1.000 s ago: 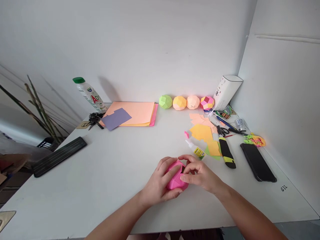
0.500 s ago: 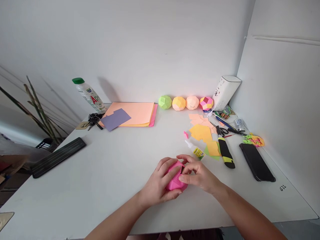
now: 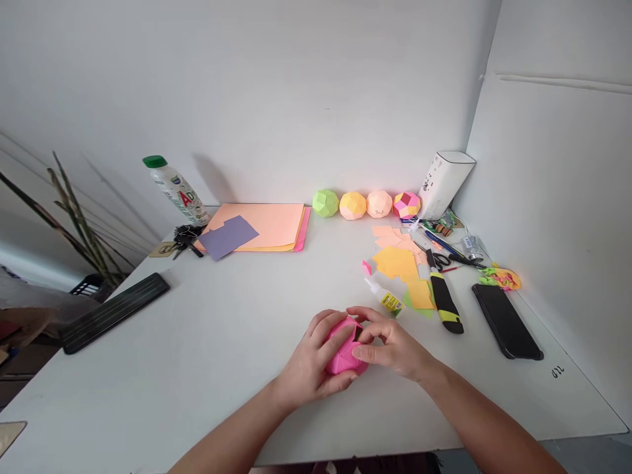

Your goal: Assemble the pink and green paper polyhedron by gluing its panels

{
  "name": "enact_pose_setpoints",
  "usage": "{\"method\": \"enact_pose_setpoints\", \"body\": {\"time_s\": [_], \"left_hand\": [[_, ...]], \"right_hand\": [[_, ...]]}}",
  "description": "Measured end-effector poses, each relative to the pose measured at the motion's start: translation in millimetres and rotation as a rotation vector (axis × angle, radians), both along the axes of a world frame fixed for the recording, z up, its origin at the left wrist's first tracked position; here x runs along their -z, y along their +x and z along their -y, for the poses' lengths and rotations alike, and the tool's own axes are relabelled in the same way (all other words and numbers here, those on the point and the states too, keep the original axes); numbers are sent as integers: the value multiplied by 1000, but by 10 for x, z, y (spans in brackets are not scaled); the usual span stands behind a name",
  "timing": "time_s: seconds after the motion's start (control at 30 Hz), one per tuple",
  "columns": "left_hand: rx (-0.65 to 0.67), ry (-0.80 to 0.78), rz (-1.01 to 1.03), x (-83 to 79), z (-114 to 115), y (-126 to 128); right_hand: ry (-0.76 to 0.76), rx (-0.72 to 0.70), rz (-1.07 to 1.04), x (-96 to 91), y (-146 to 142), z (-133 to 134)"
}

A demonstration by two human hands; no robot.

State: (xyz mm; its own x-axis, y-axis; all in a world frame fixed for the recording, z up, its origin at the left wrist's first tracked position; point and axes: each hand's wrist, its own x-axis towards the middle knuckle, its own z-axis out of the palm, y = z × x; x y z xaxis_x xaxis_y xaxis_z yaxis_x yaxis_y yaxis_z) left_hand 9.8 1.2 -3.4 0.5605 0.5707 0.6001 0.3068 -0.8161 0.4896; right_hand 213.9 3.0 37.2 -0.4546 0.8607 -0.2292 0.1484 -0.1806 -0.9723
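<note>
A pink faceted paper ball [image 3: 343, 355] rests low on the white table [image 3: 222, 342], near its front edge. My left hand [image 3: 311, 362] wraps round the ball's left side with its fingers curled over the top. My right hand [image 3: 390, 345] grips the right side, thumb and fingers pressed against the paper. Just beyond my hands lies a small glue bottle [image 3: 385, 297] with a yellow label. Much of the ball is hidden under my fingers.
Against the back wall stand green [image 3: 326, 203], yellow [image 3: 352, 205], peach [image 3: 379, 203] and multicoloured [image 3: 406, 205] paper balls. Paper sheets [image 3: 266, 225], cut scraps [image 3: 397, 260], a yellow-black cutter [image 3: 446, 303], scissors [image 3: 439, 258], a phone [image 3: 506, 320], a bottle [image 3: 175, 187], keys [image 3: 185, 236] and a black bar [image 3: 116, 311] lie about.
Both hands keep their hold on the pink ball, and the fingers shift only slightly. The view has drifted a little.
</note>
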Motion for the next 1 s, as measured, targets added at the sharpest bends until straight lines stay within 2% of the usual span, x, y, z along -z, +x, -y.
{"method": "enact_pose_setpoints", "body": {"time_s": [0.4, 1.0], "left_hand": [[3, -96, -5, -17, 26, -7], [61, -36, 20, 4, 0, -6]], "right_hand": [[-47, 13, -78, -29, -34, 13], [-115, -4, -144, -22, -63, 5]]}}
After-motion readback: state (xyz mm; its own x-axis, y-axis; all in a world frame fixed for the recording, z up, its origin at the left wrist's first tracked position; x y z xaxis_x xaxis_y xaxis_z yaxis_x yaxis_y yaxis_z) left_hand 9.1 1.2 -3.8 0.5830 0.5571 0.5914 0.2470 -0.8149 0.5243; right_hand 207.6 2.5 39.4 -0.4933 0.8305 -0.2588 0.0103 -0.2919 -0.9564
